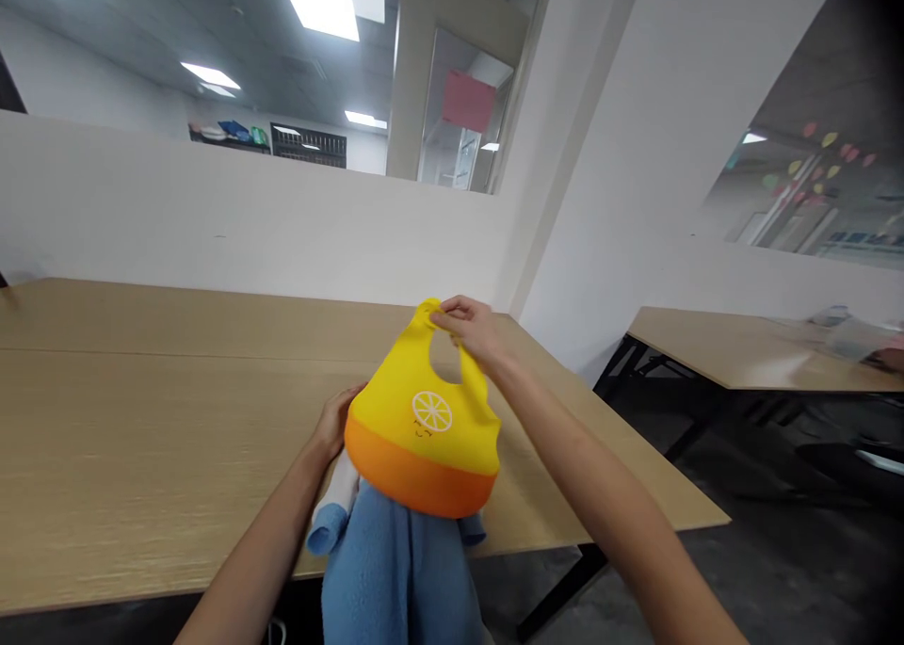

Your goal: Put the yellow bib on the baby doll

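The room is an office space with white partition walls, ceiling light panels and a glass pane on the far side. A wood-grain tabletop (pixel 141 457) fills the foreground; a second table (pixel 734 348) stands well apart, beyond the corner of the partition.

The bib (pixel 422 428) is held upright just above the near edge of the tabletop, in front of the person. It is a smooth, moulded piece, apparently silicone: yellow upper body, orange catch pocket along the bottom, rounded outline, and a white citrus-wheel print at the centre. Two neck straps rise from the body and meet at the top, leaving an oval neck opening.

The right hand (pixel 472 330) is at the top of the bib. Its fingers are pinched closed on the strap ends where they meet. Whether the strap closure is fastened cannot be told; the fingers cover it.

The left hand (pixel 333 421) is at the left edge of the bib, beside the pocket. Its fingers are hidden behind the bib, so how far they are closed cannot be told; the hand appears to steady the bib from behind.

A blue cloth (pixel 399 570), soft and fleecy, hangs below the bib and over the tabletop edge. A small white roll (pixel 341 487) of fabric lies against the cloth, just under the left hand.

Status: the bib is lifted and presented at the straps; the strap joint is the point in work. The cloth and roll lie untouched.
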Tool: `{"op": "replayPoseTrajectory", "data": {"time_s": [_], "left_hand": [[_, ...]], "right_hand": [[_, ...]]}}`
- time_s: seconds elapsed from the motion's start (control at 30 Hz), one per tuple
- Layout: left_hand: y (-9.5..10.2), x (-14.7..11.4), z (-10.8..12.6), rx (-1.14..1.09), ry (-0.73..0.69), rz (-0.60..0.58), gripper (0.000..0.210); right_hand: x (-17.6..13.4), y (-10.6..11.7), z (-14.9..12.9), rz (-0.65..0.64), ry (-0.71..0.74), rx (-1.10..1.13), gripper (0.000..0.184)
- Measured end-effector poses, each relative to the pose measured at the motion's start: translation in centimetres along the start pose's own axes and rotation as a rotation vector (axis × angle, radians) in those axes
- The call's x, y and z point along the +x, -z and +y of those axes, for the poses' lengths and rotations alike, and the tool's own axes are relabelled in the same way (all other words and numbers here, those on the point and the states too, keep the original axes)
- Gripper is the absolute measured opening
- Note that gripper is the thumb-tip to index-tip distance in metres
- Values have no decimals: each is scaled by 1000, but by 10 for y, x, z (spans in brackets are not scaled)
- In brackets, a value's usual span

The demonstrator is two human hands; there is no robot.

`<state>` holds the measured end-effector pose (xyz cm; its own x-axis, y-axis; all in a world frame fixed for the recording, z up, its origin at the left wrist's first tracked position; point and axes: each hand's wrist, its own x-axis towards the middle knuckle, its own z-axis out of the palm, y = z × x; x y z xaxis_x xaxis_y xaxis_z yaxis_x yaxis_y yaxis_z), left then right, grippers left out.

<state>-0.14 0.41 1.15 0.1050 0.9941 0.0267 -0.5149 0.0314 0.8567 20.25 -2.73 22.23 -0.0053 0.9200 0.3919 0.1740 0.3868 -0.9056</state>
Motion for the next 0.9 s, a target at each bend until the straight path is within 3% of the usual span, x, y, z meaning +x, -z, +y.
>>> {"op": "replayPoseTrajectory", "data": {"time_s": [0.2, 0.37, 0.57, 0.7, 0.9], "left_hand": [[5, 11, -15, -77, 69, 38, 46], [6, 12, -17, 76, 20, 15, 45], [4, 11, -14, 254, -47, -36, 53], [4, 11, -15, 313, -83, -52, 56], [5, 11, -15, 354, -93, -35, 56]], "right_hand": [[-13, 74, -52, 199, 23, -126, 37], [-21, 106, -70, 311, 100, -283, 33], [-12, 103, -46, 343, 100, -507, 23], [5, 105, -28, 344, 68, -508, 19], [22, 142, -9, 472, -40, -365, 19]]}}
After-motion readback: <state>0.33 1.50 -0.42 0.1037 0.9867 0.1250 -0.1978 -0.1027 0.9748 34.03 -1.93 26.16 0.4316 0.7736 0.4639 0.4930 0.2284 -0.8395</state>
